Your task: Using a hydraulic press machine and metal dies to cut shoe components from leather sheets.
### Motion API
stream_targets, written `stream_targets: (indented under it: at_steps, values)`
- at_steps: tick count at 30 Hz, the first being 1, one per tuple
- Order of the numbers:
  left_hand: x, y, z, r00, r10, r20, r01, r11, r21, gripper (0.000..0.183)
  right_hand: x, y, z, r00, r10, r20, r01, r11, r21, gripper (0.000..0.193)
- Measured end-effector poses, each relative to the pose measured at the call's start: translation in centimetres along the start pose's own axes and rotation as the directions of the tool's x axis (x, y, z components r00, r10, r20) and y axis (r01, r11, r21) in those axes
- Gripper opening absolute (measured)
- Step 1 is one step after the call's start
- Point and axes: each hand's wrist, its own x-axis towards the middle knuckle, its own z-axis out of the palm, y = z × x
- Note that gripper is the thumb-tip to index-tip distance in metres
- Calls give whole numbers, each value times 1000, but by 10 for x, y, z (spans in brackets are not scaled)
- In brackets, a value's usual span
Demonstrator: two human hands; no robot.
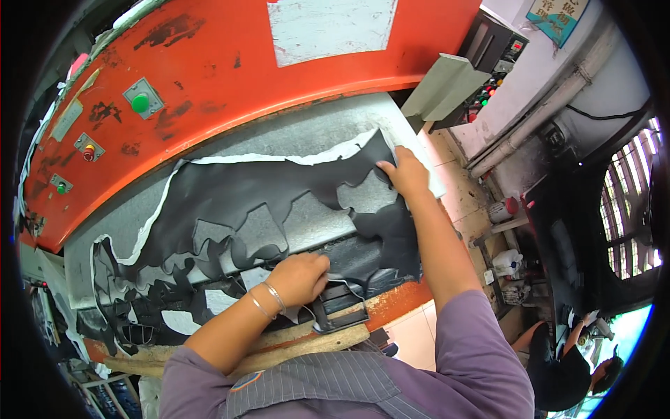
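Observation:
A large black sheet (230, 185), like leather with a pale underside showing along its far edge, lies across the grey-white press board (314, 115). Shaped cutouts along its near side leave jagged strips. My right hand (408, 173) rests at the sheet's right edge, fingers stretched out and thumb apart. Closer to me, my left hand (300, 279) is closed with curled fingers; whatever they hold is hidden. Just right of it, a metal cutting die (342, 311) with thin walls sits at the near edge. Black offcuts hang below the board on the left.
An orange machine beam (209, 63) with green and red buttons spans the far side. A wooden rail (307, 349) runs in front of me. A control box (488, 63) stands at the far right. Another person (565, 370) is at work at the lower right.

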Motion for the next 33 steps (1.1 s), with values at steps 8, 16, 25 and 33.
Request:
stream_targets:
  at_steps: [8, 16, 25, 33]
  values:
    - [-107, -18, -65, 979, -125, -164, 79, 962, -262, 26, -147, -61, -74, 811, -553, 190, 453, 799, 395, 67]
    - [-262, -146, -121, 641, -478, -600, 540, 837, -90, 20, -263, -132, -72, 688, -354, 634, 373, 921, 109, 100]
    - [-375, -251, -96, 682, -387, -620, 498, 867, 6, 30, -262, -195, -62, 712, -152, 685, 391, 897, -206, 91]
    - [-389, -267, -96, 658, -368, -657, 451, 891, -47, 28, -247, -302, -147, 614, -154, 774, 530, 807, -260, 92]
